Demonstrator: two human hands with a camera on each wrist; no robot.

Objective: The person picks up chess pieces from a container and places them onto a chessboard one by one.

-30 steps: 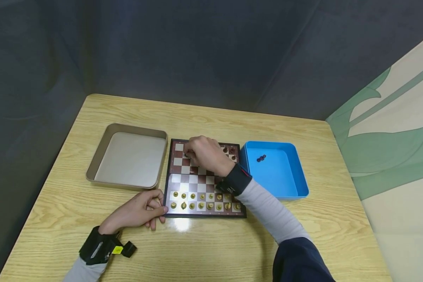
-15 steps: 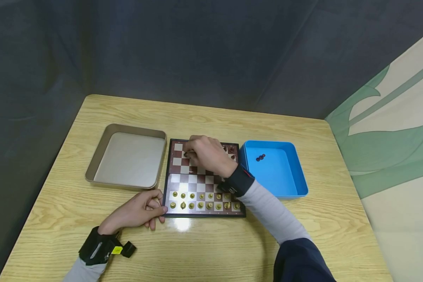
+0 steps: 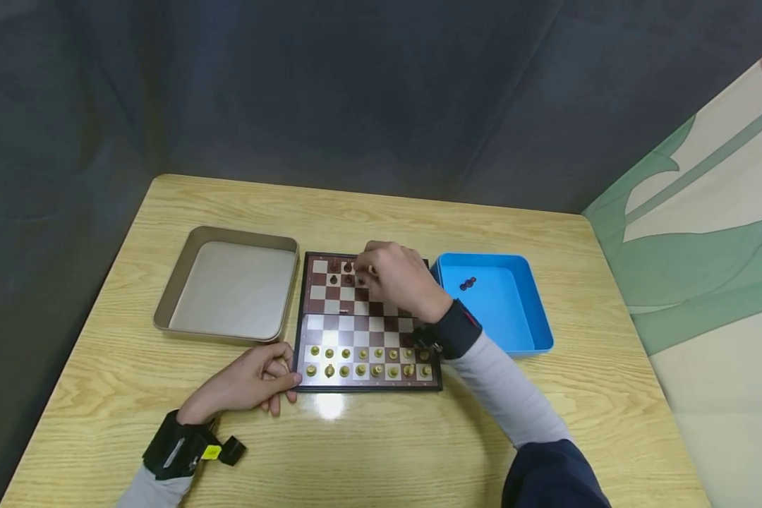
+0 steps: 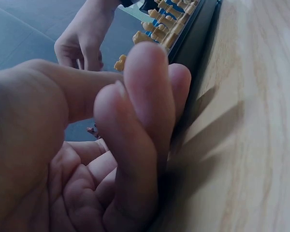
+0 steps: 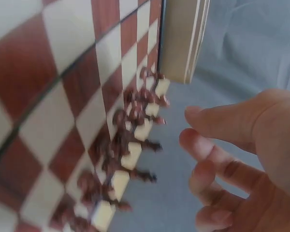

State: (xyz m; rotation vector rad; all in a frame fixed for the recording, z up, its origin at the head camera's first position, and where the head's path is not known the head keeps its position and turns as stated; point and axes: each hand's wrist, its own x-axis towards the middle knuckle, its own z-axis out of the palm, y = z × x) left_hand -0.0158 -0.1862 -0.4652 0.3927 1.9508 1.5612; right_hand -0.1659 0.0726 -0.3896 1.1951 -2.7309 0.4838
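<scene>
A magnetic-looking folding chessboard (image 3: 330,322) lies mid-table. Yellow chess pieces (image 3: 361,370) fill the two near rows, and dark red chess pieces (image 3: 334,279) stand along the far side. My left hand (image 3: 254,377) holds the board's near left corner, thumb on the corner and other fingers bent at the edge. Over the far rows hovers my right hand (image 3: 400,279), hiding some dark pieces. In the right wrist view, the thumb and fingers of the right hand (image 5: 237,164) are loosely bent beside the blurred dark pieces (image 5: 121,140), apart from them, with nothing between.
To the left of the board is a beige tray (image 3: 290,303) with a pale bottom. A blue box (image 3: 508,331) on the right contains several small dark red pieces (image 3: 468,283). Dark cloth (image 3: 368,106) hangs behind the wooden table (image 3: 355,451).
My right hand has moved right along the far rows from the board's left part, uncovering dark pieces standing there. The left hand stays at the corner.
</scene>
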